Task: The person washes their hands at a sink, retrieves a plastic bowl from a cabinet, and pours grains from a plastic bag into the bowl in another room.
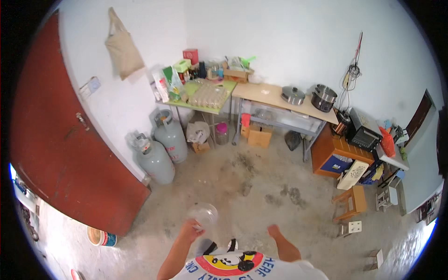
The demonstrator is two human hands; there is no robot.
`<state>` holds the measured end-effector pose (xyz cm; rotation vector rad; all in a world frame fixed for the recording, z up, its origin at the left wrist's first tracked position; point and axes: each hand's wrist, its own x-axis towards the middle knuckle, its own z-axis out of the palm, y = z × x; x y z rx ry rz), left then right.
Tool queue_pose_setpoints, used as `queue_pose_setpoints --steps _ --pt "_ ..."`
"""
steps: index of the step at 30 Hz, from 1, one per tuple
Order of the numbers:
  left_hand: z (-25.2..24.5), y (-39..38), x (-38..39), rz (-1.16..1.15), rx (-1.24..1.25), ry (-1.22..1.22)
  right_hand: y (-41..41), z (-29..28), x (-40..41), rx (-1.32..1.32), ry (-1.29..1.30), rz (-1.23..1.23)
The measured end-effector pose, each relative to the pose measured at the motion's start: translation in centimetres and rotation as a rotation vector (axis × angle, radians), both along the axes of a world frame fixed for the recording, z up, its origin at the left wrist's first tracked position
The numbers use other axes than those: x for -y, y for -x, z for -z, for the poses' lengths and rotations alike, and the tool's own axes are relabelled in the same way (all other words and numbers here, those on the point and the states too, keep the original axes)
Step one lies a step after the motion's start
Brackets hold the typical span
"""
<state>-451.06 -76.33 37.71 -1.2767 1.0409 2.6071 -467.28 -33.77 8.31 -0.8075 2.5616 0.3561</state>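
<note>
My left hand (192, 229) is closed around the near edge of a clear, round, see-through dish or lid (206, 213), held low in front of my body over the concrete floor. To the right, my right hand (274, 231) hangs in the air away from any object; its fingers are too small and blurred to tell whether they are curled. Further ahead stand a green-topped table (196, 87) with egg trays (210, 95) and a pale wooden table (259, 91) bearing a lidded steel pan (293, 95) and a black and steel cooker (324, 98).
Two grey gas cylinders (155, 162) stand left, beside an open red door (80, 140). A bucket (101, 237) is near the door. On the right are a brown cabinet (322, 150), a toaster oven (364, 138), a wooden stool (357, 201) and small white stools (354, 226).
</note>
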Motion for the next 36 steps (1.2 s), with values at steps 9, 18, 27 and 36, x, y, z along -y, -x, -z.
queue_pose_setpoints --steps 9,18,27,36 --pt "0.1 12.4 8.6 -0.279 0.027 -0.056 21.5 -13.8 26.8 0.362 0.985 0.218" --pt "0.2 31.8 20.2 -0.365 -0.072 0.085 32.5 -5.1 21.0 0.314 0.373 -0.21" --pt "-4.5 52.8 24.5 -0.198 -0.165 0.207 46.9 -7.9 21.9 0.344 0.266 -0.162" --pt "-5.4 67.5 28.2 -0.262 -0.103 0.347 69.5 -14.8 30.9 0.365 0.738 0.481"
